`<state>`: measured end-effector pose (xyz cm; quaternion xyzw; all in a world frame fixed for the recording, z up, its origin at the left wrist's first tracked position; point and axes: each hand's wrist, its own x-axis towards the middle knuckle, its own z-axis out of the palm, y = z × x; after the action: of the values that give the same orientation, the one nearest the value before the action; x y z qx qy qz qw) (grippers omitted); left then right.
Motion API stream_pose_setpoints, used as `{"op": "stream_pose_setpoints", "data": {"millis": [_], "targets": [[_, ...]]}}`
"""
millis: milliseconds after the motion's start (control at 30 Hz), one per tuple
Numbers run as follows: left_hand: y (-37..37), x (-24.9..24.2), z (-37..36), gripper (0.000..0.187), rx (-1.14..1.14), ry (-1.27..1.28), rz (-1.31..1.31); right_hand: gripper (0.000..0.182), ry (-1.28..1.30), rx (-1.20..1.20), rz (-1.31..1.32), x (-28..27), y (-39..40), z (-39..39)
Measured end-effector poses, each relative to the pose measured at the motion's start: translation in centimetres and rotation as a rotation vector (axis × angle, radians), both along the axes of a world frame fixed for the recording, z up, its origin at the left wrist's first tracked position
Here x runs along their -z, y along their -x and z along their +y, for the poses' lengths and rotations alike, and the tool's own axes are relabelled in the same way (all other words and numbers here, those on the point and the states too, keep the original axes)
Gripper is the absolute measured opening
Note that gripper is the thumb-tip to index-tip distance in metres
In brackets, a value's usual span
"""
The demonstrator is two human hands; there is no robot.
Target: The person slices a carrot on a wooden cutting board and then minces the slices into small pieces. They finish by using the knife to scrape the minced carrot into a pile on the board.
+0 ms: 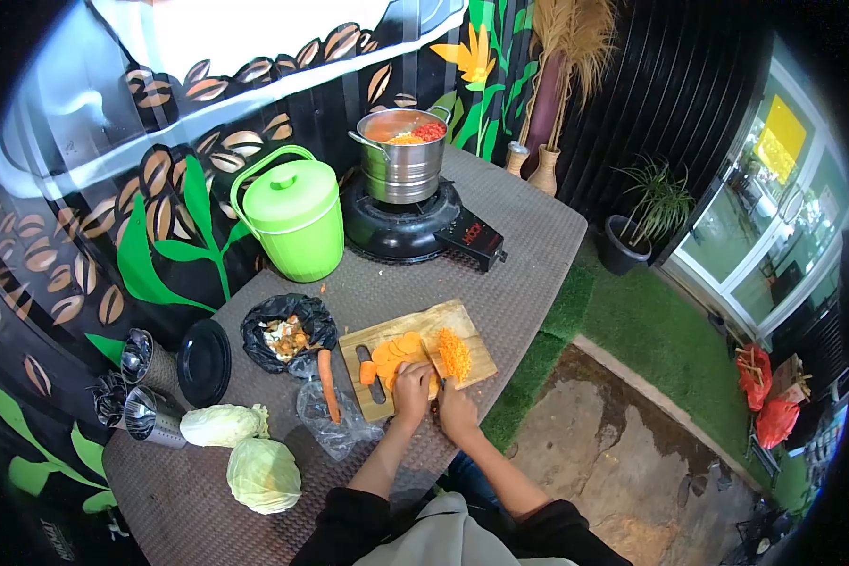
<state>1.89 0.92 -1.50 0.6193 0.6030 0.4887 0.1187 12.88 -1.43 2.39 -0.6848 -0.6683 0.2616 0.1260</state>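
On the wooden cutting board [479, 351] lie round orange carrot slices [396, 350] and a pile of finely diced carrot [454, 355]. My left hand [412, 390] presses down on the slices with its fingers bent together. Beside it, my right hand [457, 412] is closed around the handle of a knife [434, 360], whose blade stands between the slices and the diced pile. The handle is mostly hidden by the hand. A carrot stub [367, 373] rests at the board's left end, and a whole carrot [327, 385] lies on a clear plastic bag [341, 432].
A black bag [325, 321] holds scraps. Cabbages [264, 476], a black plate stack [204, 363] and metal utensil cups [153, 420] stand left. Behind are a green lidded bucket [297, 222] and a steel pot [403, 170] on a gas stove [396, 226].
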Motion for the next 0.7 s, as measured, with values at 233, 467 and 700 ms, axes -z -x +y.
{"op": "stream_pose_setpoints", "data": {"millis": [233,467,700], "targets": [[0.1,-0.6,-0.3,0.012,0.023,0.046,-0.061,0.024,0.07,-0.141,0.032,-0.7,-0.8,2.6],[0.3,0.5,0.0,0.01,0.029,0.008,-0.048,0.025,0.023,-0.078,-0.001,1.0,0.0,1.8],[0.5,0.5,0.0,0.009,0.039,0.017,-0.065,0.024,0.046,-0.042,-0.001,0.5,-0.5,0.0]]}}
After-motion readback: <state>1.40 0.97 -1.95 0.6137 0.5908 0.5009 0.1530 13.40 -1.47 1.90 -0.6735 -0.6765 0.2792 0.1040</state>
